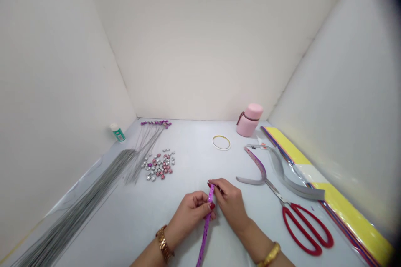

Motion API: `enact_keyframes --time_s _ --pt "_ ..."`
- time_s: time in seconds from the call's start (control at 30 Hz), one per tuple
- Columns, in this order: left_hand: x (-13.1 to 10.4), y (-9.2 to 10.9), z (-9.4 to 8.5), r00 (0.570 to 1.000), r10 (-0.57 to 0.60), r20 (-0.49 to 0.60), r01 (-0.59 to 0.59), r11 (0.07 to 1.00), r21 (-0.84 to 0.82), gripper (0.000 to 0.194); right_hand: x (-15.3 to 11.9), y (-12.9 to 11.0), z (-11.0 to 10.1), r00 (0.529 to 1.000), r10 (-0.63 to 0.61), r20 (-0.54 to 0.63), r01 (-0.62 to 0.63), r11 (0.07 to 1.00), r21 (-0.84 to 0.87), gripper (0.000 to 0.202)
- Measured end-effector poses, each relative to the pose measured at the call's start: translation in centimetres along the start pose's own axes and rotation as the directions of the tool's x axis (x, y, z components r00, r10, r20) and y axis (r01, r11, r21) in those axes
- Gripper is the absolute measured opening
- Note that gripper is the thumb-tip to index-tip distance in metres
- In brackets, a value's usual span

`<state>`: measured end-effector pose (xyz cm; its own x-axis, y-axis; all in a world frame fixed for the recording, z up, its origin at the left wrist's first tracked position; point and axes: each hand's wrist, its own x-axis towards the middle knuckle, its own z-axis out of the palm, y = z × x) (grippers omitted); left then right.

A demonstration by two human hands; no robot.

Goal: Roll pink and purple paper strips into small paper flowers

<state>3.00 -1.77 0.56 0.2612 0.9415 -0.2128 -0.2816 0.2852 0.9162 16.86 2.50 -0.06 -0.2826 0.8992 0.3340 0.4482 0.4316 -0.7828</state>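
- Step, my read: working the far end of the purple strip (205, 233), 2 hands on 1 piece.
- Left hand (188, 210): narrow pinch, holding the strip just below its far end. Thumb lies across the top face, fingers curled behind.
- Right hand (232, 204): closed down to a narrow pinch at the strip's tip, just beyond my left thumb. A fingertip shows past the strip's left edge; the thumb's exact contact I can't tell.
- Strip runs up between my hands, its tail dropping toward me past the left fingers and out of view.
- Next move from this grip calls for, I'd judge: left as steady anchor, right doing fine fingertip work, light pressure. Strip looks thin, could crease off-line or slip.
- Pose: forearms angle in from both sides, hands nearly meeting. Left comes in from lower left, fingers pointing inward. Right comes in from lower right, back of hand up, fingers bent over the tip.
- Near the right hand: curled strip (262, 172) off to its right, red-handled scissors (284, 202) further right.
- Off left of the left hand: small folded stars (159, 167), then the wire bundle (94, 192).
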Motion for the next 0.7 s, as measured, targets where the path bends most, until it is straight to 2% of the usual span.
enact_keyframes --time_s 0.13,0.37,0.53,0.7 --pt "-0.1 0.6 -0.3 0.999 -0.022 -0.029 0.02 0.997 -0.075 0.022 0.3 0.2 -0.2 0.999 0.032 -0.018 -0.032 0.999 -0.009 0.018" --pt "0.1 1.0 -0.7 0.991 0.017 -0.134 -0.035 0.991 -0.13 0.021 0.8 0.3 -0.8 0.993 0.105 -0.054 -0.101 0.991 0.086 0.018" --pt "0.1 0.8 -0.7 0.989 0.011 -0.148 -0.031 0.99 -0.135 0.022 0.6 -0.2 -1.2 0.987 0.16 0.015 -0.16 0.971 0.177 0.02" --pt "0.2 0.8 -0.6 0.991 0.001 -0.132 -0.018 0.992 -0.129 0.023 -0.1 -1.4 -0.3 0.977 0.161 0.14 -0.196 0.937 0.288 0.026"
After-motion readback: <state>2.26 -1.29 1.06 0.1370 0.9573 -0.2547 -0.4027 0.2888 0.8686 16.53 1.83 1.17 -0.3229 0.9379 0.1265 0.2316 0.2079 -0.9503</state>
